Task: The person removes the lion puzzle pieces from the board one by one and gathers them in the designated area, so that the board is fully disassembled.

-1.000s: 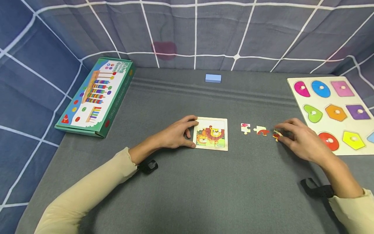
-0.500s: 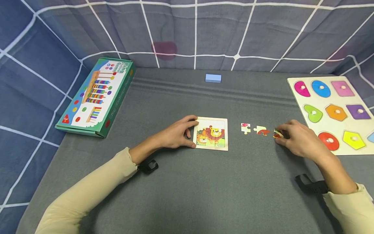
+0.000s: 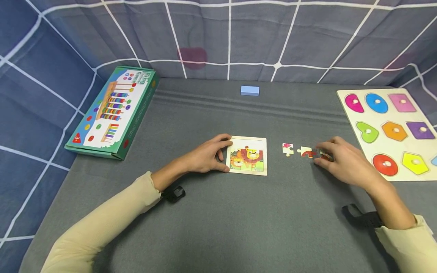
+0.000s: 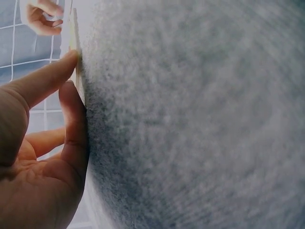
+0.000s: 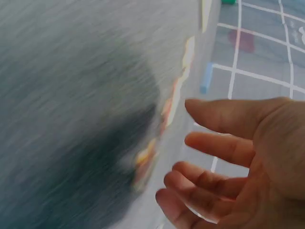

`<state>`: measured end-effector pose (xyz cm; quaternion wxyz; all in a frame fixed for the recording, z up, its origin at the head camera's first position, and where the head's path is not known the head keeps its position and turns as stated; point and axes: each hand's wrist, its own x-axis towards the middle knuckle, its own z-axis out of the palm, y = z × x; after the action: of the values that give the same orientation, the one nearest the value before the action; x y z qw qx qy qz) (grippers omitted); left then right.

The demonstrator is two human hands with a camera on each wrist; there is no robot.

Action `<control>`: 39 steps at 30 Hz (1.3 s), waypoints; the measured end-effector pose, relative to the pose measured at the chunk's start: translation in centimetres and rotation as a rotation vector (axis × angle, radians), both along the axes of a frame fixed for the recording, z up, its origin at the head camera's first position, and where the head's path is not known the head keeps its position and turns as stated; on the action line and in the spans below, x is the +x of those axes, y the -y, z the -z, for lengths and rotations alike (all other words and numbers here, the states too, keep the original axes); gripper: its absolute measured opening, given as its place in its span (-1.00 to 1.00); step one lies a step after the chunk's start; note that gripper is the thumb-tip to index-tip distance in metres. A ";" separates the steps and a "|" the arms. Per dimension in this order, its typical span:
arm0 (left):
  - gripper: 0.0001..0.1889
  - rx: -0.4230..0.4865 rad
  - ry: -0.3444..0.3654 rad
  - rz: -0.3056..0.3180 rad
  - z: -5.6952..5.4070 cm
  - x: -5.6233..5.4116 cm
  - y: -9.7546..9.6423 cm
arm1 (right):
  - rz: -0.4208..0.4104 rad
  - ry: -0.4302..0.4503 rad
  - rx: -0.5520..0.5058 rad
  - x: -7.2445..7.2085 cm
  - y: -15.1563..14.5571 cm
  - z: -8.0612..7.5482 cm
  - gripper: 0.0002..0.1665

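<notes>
My left hand [image 3: 205,156] holds the left side of a square jigsaw puzzle tray [image 3: 246,138], thumb at its lower corner and forefinger near the upper one. A bear picture made of joined pieces fills much of the tray; its top strip is pale. Right of it, a white-and-pink jigsaw piece [image 3: 286,148] and a white-and-red piece [image 3: 304,151] lie in a row. My right hand [image 3: 349,165] hovers at the row's right end, thumb and fingers apart. Between its fingers and the table lies a third jigsaw piece [image 5: 144,162], mostly hidden in the head view.
A peg puzzle board [image 3: 370,159] with coloured shapes lies at the right. At the back left is a green-edged game box [image 3: 119,110]. A small blue block [image 3: 250,90] sits near the back curtain [image 3: 256,41]. Grey cloth [image 3: 218,220] covers the table.
The right hand has shifted slightly left over the third jigsaw piece, its fingertips now close to the white-and-red piece. The left hand stays on the tray.
</notes>
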<state>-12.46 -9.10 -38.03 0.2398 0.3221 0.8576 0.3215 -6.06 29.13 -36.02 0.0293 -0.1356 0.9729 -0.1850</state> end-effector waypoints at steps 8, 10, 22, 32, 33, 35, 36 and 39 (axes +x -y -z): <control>-0.15 0.002 -0.002 0.002 -0.1 0.0 0.1 | -0.132 -0.044 -0.111 -1.4 5.7 -1.0 -0.62; -0.15 0.010 0.000 0.005 0.0 0.0 0.0 | -0.163 -0.024 -0.130 -1.7 7.5 -1.1 -0.62; -0.15 0.028 0.012 0.018 0.0 -0.2 0.0 | -0.308 0.127 -0.225 -4.0 14.9 -1.5 -0.63; -0.15 0.028 0.012 0.020 0.0 -0.2 0.0 | -0.338 0.141 -0.134 -4.3 16.7 -0.4 -0.58; -0.15 0.029 0.014 0.019 0.0 -0.2 0.0 | -0.333 0.145 -0.135 -4.3 16.7 -0.2 -0.58; -0.15 0.026 0.015 0.016 0.0 -0.2 0.1 | -0.326 0.154 -0.136 -4.3 16.7 0.1 -0.57; -0.15 0.023 0.014 0.015 0.0 -0.1 0.1 | -0.325 0.157 -0.136 -4.3 16.7 0.2 -0.56; -0.15 0.019 0.008 0.018 -0.1 -0.2 0.1 | -0.316 0.155 -0.129 -4.4 16.7 0.6 -0.56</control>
<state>-12.64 -9.20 -37.94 0.2431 0.3308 0.8506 0.3286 -10.42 12.43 -36.57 0.1242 -0.2735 0.9205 -0.2500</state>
